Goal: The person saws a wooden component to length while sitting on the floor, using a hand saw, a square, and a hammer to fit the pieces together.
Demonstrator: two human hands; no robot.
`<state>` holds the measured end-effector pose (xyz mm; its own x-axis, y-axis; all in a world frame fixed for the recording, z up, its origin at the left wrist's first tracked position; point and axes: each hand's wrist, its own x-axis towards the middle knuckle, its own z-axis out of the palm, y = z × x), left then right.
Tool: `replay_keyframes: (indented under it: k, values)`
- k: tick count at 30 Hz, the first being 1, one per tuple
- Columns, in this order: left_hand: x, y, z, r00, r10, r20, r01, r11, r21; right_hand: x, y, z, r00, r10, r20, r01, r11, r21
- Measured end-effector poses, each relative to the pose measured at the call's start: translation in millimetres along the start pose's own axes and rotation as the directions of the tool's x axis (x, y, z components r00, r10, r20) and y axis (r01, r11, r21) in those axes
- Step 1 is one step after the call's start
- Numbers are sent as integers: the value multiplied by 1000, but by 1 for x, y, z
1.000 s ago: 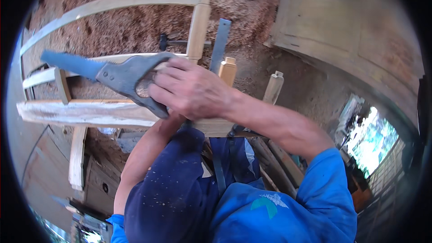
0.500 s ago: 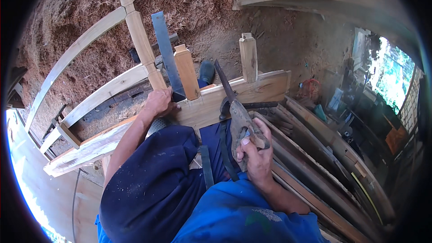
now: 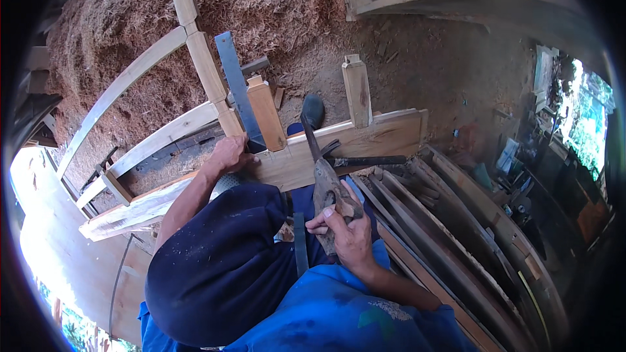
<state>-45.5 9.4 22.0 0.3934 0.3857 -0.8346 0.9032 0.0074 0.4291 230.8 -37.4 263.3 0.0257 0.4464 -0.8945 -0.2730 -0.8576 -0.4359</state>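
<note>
My right hand (image 3: 349, 238) is closed round the worn wooden handle of a handsaw (image 3: 330, 189). The saw's narrow dark blade points up and away, crossing in front of a long wooden board (image 3: 287, 168). Against the board's left part, my left hand (image 3: 229, 154) has its fingers curled over the upper edge; the fingertips are partly hidden. Right beside it a flat grey metal strip (image 3: 235, 78) with a small hole at its top slants upward. A short tenoned post (image 3: 266, 112) stands from the board next to the strip. Farther right is another short post (image 3: 357, 88).
A hammer (image 3: 372, 160) lies by the board, behind the saw. Curved wooden rails (image 3: 124, 88) meet a tall notched post (image 3: 205, 58) at left. Shavings (image 3: 117, 45) heap behind them. Long planks (image 3: 456, 221) are stacked at right. My boot (image 3: 313, 111) shows beyond the board.
The right hand and the saw have shifted left, and the saw's blade tip sits lower. My left hand stays at the board's edge. The whole view has turned slightly.
</note>
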Motion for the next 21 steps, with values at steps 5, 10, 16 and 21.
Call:
replay_keyframes:
  k: [5, 10, 16, 21]
  values:
    - [8, 4, 1, 999, 23, -49, -25, 999, -35, 9, 1, 1, 1000, 10, 12, -9, 1000, -16]
    - [9, 6, 2, 999, -21, -43, 18, 997, -69, 11, -2, 17, 1000, 27, -8, -27, 996, -89]
    - [8, 10, -4, 999, 8, -36, -9, 999, -32, 11, -5, 39, 991, 128, -35, -127, 991, 28]
    - [6, 6, -5, 998, 53, -46, -54, 998, -11, 0, -24, 60, 983, 147, -108, -143, 988, 52]
